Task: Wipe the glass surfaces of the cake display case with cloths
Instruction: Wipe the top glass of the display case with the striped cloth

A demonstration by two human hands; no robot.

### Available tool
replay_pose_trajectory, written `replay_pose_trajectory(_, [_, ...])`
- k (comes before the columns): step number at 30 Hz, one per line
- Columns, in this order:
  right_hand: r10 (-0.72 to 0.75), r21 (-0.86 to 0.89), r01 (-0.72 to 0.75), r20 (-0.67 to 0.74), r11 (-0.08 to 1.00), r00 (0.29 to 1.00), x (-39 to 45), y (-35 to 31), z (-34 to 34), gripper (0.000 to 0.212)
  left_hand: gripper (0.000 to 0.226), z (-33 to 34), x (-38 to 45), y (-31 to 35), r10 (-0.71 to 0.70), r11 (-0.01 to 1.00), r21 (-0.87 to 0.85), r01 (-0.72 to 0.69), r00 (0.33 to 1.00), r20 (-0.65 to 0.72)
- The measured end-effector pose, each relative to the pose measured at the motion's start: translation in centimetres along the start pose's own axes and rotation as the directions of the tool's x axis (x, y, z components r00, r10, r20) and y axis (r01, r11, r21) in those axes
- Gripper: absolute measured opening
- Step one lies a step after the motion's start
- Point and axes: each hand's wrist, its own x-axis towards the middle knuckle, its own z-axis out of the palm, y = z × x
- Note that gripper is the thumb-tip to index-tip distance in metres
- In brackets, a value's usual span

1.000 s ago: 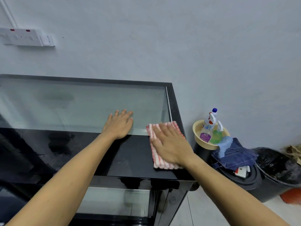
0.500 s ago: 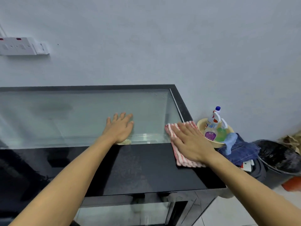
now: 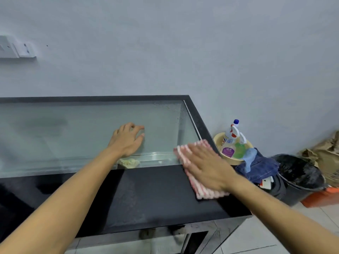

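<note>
The cake display case has a clear glass top panel (image 3: 73, 129) framed in black, with a black glossy strip (image 3: 156, 195) along its near side. My right hand (image 3: 207, 167) lies flat, fingers straight, pressing a red-and-white striped cloth (image 3: 205, 193) onto the case's right end, across the edge of the glass and the black strip. My left hand (image 3: 127, 139) rests on the glass to the left, fingertips slightly lifted and curled, holding nothing. A small yellowish object (image 3: 129, 163) shows through the glass just below that wrist.
Right of the case, a beige basin (image 3: 218, 142) holds spray bottles (image 3: 232, 136), next to folded blue denim (image 3: 260, 167). Black buckets (image 3: 300, 173) and an orange item (image 3: 322, 197) stand on the tiled floor. A white socket strip (image 3: 16, 48) hangs on the grey wall.
My right hand has slid the striped cloth rightward toward the case's right edge. My left hand stays on the glass, its fingers now slightly curled. The camera has shifted.
</note>
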Motion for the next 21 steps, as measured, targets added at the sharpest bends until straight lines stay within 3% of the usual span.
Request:
replay_pose_trajectory(3, [0.149, 0.029, -0.148, -0.007, 0.989, 0.989, 5.7, 1.6, -0.2, 0.064, 0.058, 0.6, 1.2, 0.5, -0.04, 0.999, 0.026, 0.037, 0.992, 0.123])
replay_pose_trajectory(5, [0.13, 0.036, -0.13, -0.008, 0.991, 0.991, 8.5, -1.3, 0.0, 0.063, 0.059, 0.6, 1.8, 0.4, -0.033, 0.999, 0.046, 0.026, 0.987, 0.16])
replay_pose_trajectory(7, [-0.083, 0.004, 0.083, -0.038, 0.997, 0.996, 7.5, -5.9, 0.7, 0.063, 0.058, 0.3, 2.1, 0.2, -0.018, 0.999, 0.045, 0.011, 0.983, 0.18])
replay_pose_trajectory(9, [-0.382, -0.011, 0.382, 0.001, 0.924, 0.924, 2.4, -9.5, 0.9, 0.061, 0.055, 0.2, 2.2, -0.4, 0.004, 0.999, 0.038, -0.011, 0.984, 0.18])
replay_pose_trajectory(12, [-0.528, 0.097, 0.522, 0.046, 0.847, 0.848, -4.0, -8.1, -0.1, 0.059, 0.053, -0.1, 2.6, -1.2, 0.033, 0.999, 0.003, -0.035, 0.983, 0.178])
replay_pose_trajectory(14, [-0.429, 0.001, 0.43, 0.05, 0.903, 0.902, -3.0, -2.9, -0.9, 0.058, 0.055, 0.0, 2.8, -1.3, 0.038, 0.999, 0.009, -0.04, 0.983, 0.179])
replay_pose_trajectory(17, [-0.15, -0.048, 0.15, 0.012, 0.988, 0.989, 3.8, 3.1, -1.3, 0.059, 0.057, 0.1, 2.7, -1.1, 0.032, 0.999, 0.016, -0.035, 0.985, 0.17])
replay_pose_trajectory(19, [0.033, 0.032, -0.034, 0.016, 0.999, 0.999, 8.3, 3.0, -1.2, 0.063, 0.056, 0.2, 2.8, -1.0, 0.029, 0.999, 0.016, -0.032, 0.986, 0.165])
replay_pose_trajectory(21, [0.0, 0.005, 0.0, 0.015, 1.0, 1.0, 10.9, -0.5, -0.6, 0.067, 0.055, 0.1, 2.9, -1.1, 0.032, 0.999, -0.008, -0.031, 0.987, 0.16])
